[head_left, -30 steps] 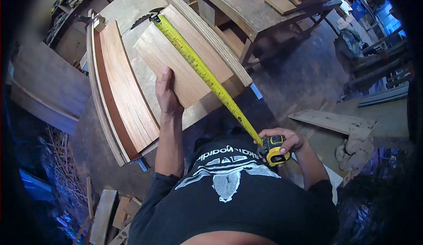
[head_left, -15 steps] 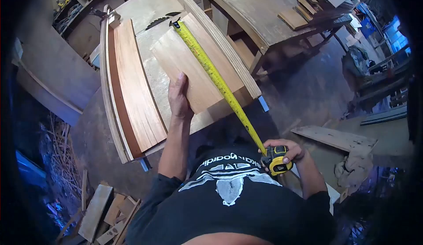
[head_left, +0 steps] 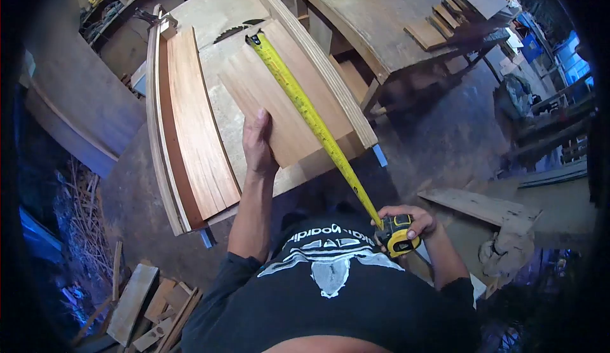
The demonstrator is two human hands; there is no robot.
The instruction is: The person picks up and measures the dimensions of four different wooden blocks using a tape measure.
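My left hand [head_left: 259, 144] grips the near left edge of a flat wooden board [head_left: 251, 76], its thumb on top and its other fingers hidden below. My right hand [head_left: 419, 221] is wrapped around the case of a yellow and black tape measure [head_left: 399, 235], close to my shirt. The yellow tape blade [head_left: 311, 113] runs out from the case and slants across the board. Its metal hook end [head_left: 254, 38] is at the board's far edge. Just beyond that edge, a dark toothed saw blade [head_left: 236, 31] sticks up through the pale saw table [head_left: 219, 6].
A long wooden plank [head_left: 198, 124] lies along the table's left side by a rail. A straight wooden fence [head_left: 318, 61] borders the right. Beyond it stands a workbench [head_left: 356, 3] with stacked wood pieces [head_left: 438, 22]. Scrap wood [head_left: 136, 302] lies on the floor at lower left.
The tape measure case has shifted very slightly down and left in my right hand. My left hand keeps its grip on the board, and the tape still spans it.
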